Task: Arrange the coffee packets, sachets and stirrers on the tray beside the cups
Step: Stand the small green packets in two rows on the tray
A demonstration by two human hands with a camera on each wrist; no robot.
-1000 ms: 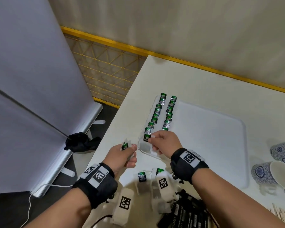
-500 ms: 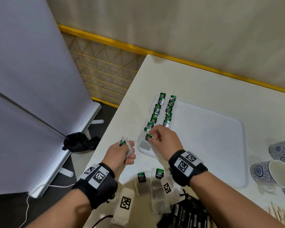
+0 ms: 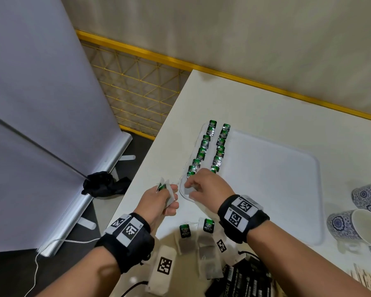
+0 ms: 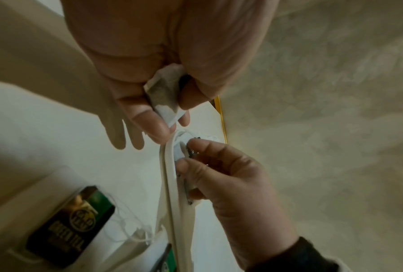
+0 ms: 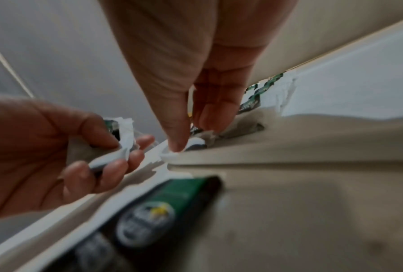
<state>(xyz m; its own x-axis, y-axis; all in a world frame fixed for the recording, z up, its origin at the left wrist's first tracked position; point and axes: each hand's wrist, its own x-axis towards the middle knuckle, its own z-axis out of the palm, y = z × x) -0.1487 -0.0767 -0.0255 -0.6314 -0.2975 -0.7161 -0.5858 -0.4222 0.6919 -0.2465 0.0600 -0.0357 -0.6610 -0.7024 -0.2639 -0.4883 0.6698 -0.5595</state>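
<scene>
A white tray [image 3: 276, 179] lies on the table with two rows of green-tagged tea sachets [image 3: 201, 155] along its left edge. My right hand [image 3: 187, 187] pinches one sachet [image 3: 189, 191] at the tray's near left corner, at the near end of the left row; the right wrist view shows the thumb [image 5: 177, 139] pressing down by the tray rim [image 4: 170, 174]. Just left of the tray, off its rim, my left hand [image 3: 169, 191] grips a few more sachets [image 4: 163, 95], a green tag showing between its fingers.
Loose sachets [image 3: 208, 236] and black coffee packets [image 3: 244, 279] lie at the table's front edge. Blue patterned cups [image 3: 351, 226] stand right of the tray, wooden stirrers [image 3: 366, 279] beside them. The table's left edge drops to the floor by a white banner stand [image 3: 41, 103].
My right hand has drawn slightly nearer along the left row, its sachet now low at the tray's near corner. The left hand stays beside it, still holding its sachets.
</scene>
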